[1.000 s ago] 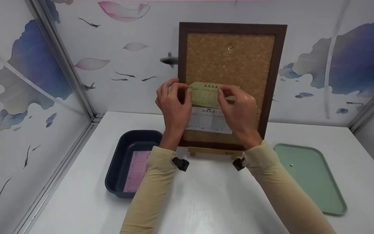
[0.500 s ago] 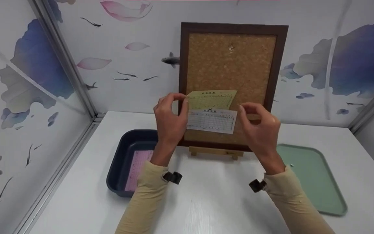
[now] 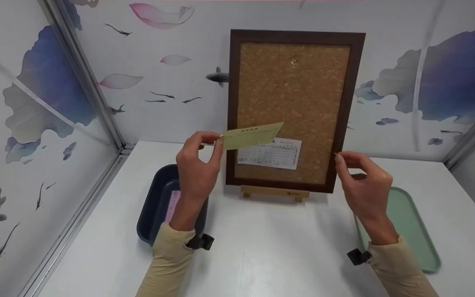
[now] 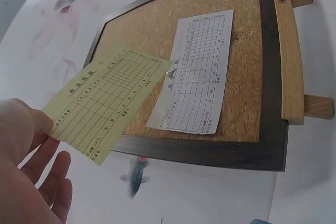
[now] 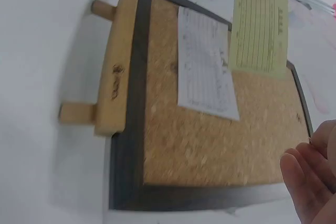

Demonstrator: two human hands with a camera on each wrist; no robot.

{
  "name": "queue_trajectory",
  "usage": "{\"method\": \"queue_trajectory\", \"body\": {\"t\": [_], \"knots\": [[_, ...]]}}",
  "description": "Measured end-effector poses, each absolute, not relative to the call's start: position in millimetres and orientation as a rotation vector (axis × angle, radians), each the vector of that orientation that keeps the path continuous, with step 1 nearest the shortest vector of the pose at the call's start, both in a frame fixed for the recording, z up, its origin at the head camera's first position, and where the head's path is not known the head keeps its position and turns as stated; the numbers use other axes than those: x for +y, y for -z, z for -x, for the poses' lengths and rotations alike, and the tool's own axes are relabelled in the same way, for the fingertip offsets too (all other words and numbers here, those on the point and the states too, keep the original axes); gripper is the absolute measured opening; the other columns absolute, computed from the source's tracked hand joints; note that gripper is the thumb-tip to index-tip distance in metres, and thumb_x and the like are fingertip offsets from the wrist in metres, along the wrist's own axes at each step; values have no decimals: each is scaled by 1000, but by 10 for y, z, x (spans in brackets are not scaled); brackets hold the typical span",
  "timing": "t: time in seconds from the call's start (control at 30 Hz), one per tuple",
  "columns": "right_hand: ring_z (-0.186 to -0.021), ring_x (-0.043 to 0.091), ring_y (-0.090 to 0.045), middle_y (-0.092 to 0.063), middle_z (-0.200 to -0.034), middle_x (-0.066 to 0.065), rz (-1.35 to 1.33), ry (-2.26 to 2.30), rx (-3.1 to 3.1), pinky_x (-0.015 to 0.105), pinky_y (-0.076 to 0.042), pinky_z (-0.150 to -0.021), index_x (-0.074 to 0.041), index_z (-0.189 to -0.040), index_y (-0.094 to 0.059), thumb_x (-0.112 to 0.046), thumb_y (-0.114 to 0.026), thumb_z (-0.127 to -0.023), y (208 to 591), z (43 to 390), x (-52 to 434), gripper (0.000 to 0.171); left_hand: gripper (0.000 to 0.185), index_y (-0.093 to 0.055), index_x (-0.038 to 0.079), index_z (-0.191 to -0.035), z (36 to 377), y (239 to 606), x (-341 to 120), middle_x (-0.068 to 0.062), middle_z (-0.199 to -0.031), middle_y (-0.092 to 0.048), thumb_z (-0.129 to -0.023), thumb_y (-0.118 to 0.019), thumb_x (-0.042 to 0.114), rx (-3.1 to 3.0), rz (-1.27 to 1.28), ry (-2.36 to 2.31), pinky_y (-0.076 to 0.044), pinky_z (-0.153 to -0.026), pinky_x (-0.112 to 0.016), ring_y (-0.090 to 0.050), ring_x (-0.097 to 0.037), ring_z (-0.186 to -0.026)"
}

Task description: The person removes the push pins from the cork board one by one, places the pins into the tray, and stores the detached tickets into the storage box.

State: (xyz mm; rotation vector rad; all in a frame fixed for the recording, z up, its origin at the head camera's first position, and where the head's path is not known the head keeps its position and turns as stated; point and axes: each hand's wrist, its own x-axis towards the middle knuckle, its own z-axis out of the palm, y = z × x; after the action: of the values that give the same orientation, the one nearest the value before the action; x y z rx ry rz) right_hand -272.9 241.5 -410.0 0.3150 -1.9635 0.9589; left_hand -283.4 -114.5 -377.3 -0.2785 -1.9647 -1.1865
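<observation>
While the left hand (image 3: 198, 170) pinches one short edge, the yellow receipt slip (image 3: 252, 137) extends rightward from those fingertips; it should handle light, flexible and easily creased, best held by its margin. The right hand (image 3: 366, 185) pinches, seemingly, a tiny pin-like object (image 5: 310, 140).

Quick one for you: the yellow slip (image 3: 248, 138) is thin paper, matt and smooth. White slip (image 4: 197, 72), same thin paper; pink slip (image 3: 172, 205) looks like paper too. Board (image 3: 287, 90): rough, grainy cork. Its frame (image 3: 349, 82) looks like dark wood, low sheen. Stand (image 4: 290, 61): pale wood, smooth. Your table (image 3: 262, 255) is smooth, softly glossy. Basin (image 3: 149, 214): plastic-looking, smooth. Tray (image 3: 410, 222): plastic-looking, matt. Your sleeves (image 3: 171, 255) are matt cloth, wrinkled. Rails (image 3: 85, 82): metal, dull shine. Wall (image 3: 167, 123): smooth, glare streaks.
</observation>
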Motion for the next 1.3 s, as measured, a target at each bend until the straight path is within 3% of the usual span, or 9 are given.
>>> {"method": "queue_trajectory", "body": {"t": [0.33, 0.57, 0.63, 0.8, 0.87, 1.1, 1.3], "knots": [[-84, -19, -65, -83, -96, 14, -275, -962, -1993, 1, -48, -70, -4, -109, -82, -5, -80, -96, 4288, 2593, 2800, 14, 13, -75, 9, -114, 2664, 3791, -1393, -5, -112, -74, -103, -74, 14, -1994, 296, 1192, -57, -89, -35, -70, -16, -101], [-78, -19, -65, -81, -95, 19, -202, -990, -2002, 1, -48, -66, 1, -109, -80, 0, -78, -95, 4340, 2535, 3085, 14, 14, -73, 8, -115, 2555, 3783, -1677, -5, -112, -75, -103, -73, 15, -2120, 251, 1186, -59, -89, -39, -70, -17, -100], [-76, -16, -66, -81, -93, 12, -170, -1019, -2009, 2, -49, -66, 1, -109, -81, 0, -77, -96, 4354, 2536, 3175, 13, 15, -73, 8, -116, 2536, 3763, -1762, -6, -111, -77, -104, -73, 16, -2164, 243, 1173, -57, -92, -41, -71, -19, -102], [-73, -11, -68, -75, -91, -22, -70, -1063, -2059, 5, -52, -65, -4, -112, -80, -9, -75, -100, 4369, 2533, 3382, 14, 14, -72, 9, -116, 2527, 3735, -1922, -7, -112, -77, -104, -72, 16, -2243, 207, 1134, -52, -92, -41, -70, -22, -105], [-71, -9, -69, -72, -90, -29, -31, -1074, -2077, 6, -52, -65, -5, -113, -80, -14, -75, -101, 4380, 2545, 3431, 15, 14, -72, 9, -116, 2531, 3737, -1975, -7, -112, -77, -104, -73, 16, -2247, 197, 1129, -51, -92, -42, -69, -23, -105], [-65, -6, -70, -70, -82, -31, 59, -1128, -2131, 7, -54, -62, -4, -114, -77, -21, -74, -103, 4462, 2588, 3550, 21, 16, -72, 9, -116, 2542, 3745, -2009, -7, -111, -75, -104, -74, 19, -2262, 207, 1128, -51, -94, -39, -69, -21, -104], [-64, -7, -69, -69, -78, -29, 128, -1140, -2223, 8, -54, -62, -6, -114, -76, -27, -71, -104, 4569, 2611, 3624, 24, 15, -70, 8, -117, 2560, 3742, -2032, -8, -115, -77, -105, -72, 17, -2285, 209, 1153, -55, -103, -44, -71, -24, -112]]}}
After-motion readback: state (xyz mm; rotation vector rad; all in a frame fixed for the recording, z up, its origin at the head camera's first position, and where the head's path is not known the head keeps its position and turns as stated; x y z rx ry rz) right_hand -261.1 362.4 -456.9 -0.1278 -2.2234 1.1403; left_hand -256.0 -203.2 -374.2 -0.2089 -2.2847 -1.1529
